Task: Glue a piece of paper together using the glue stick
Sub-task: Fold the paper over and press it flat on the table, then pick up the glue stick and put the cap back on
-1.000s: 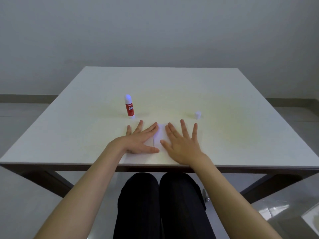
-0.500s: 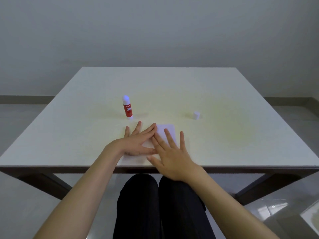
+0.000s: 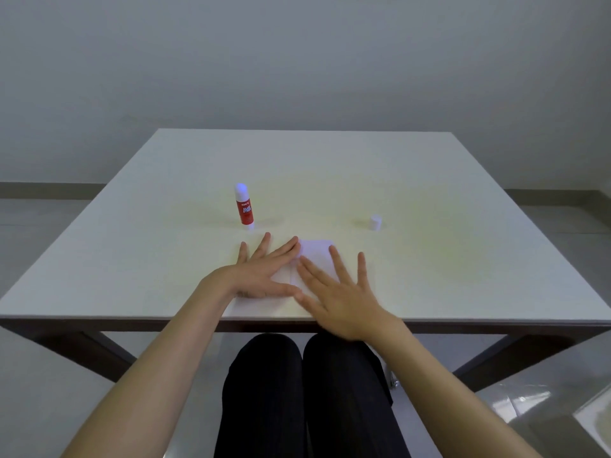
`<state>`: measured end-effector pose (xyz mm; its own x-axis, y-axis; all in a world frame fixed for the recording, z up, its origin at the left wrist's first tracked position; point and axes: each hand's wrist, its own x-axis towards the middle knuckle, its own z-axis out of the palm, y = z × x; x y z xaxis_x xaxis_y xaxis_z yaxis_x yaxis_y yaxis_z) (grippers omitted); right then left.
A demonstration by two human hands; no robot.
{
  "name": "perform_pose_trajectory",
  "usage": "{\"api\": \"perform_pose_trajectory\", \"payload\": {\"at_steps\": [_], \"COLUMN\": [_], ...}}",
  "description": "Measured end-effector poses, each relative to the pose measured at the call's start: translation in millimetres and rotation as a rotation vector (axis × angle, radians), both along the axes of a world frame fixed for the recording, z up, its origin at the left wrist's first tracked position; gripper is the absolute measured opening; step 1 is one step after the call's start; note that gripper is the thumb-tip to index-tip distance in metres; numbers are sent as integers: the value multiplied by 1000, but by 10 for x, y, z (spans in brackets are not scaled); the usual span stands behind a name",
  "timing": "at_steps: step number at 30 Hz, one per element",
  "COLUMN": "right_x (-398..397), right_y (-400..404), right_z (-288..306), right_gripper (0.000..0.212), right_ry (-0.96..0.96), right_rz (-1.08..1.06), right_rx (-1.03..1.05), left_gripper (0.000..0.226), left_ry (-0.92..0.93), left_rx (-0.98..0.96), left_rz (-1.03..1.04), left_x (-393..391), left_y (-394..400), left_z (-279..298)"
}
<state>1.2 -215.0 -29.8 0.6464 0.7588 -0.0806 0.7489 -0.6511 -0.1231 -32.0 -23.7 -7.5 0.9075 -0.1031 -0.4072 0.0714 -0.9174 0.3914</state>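
Observation:
A folded white paper [image 3: 315,254] lies flat near the table's front edge. My left hand [image 3: 261,272] presses flat on its left part, fingers spread. My right hand [image 3: 337,292] lies flat on its right part, fingers apart, its heel over the table's edge. Most of the paper is hidden under both hands. A red and white glue stick [image 3: 243,206] stands upright without its cap, just beyond my left hand. Its small white cap [image 3: 375,222] stands further right.
The white square table [image 3: 429,180] has dark legs. My knees in dark trousers sit under its front edge. A shiny object shows at the lower right corner on the floor.
My right hand slid back toward me and a little left over the paper, baring the paper's far right corner, then shifted slightly right. My left hand stayed pressed in place.

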Motion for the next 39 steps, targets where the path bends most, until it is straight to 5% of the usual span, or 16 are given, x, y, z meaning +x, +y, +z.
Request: {"api": "perform_pose_trajectory", "payload": {"at_steps": [10,13,17,19,22,24,26,30,33,39], "right_x": [170,141,110,92,62,52,37,59,75,80], "right_y": [-96,-112,-112,-120,-180,-200,-204,-193,-185,-88], "right_z": [-108,-108,-109,-81,-39,-64,-76,-124,-176,27], "right_gripper": [78,74,73,76,49,19,18,24,8,18], "right_ry": [-33,-67,-81,-44,-95,-248,-323,-390,-424,-144], "right_rz": [-133,-145,-201,-237,-262,-248,-241,-213,-192,-218], "right_rx": [90,183,327,440,690,795,823,849,865,898], "left_gripper": [91,86,60,49,61,75,76,14,14,13], "left_ry": [-99,-210,-703,-960,-1001,-870,-757,-865,-946,-948], "left_rx": [-70,-285,-678,-673,-610,-631,-628,-527,-507,-615], "left_rz": [76,155,627,923,1119,1110,1087,1034,1026,904], "left_x": [-60,-117,-129,-42,157,288,386,470,454,332], "left_y": [-34,-6,41,125,289,327,311,268,264,198], "left_z": [-17,-28,-8,32,79,67,7,-83,-69,135]}}
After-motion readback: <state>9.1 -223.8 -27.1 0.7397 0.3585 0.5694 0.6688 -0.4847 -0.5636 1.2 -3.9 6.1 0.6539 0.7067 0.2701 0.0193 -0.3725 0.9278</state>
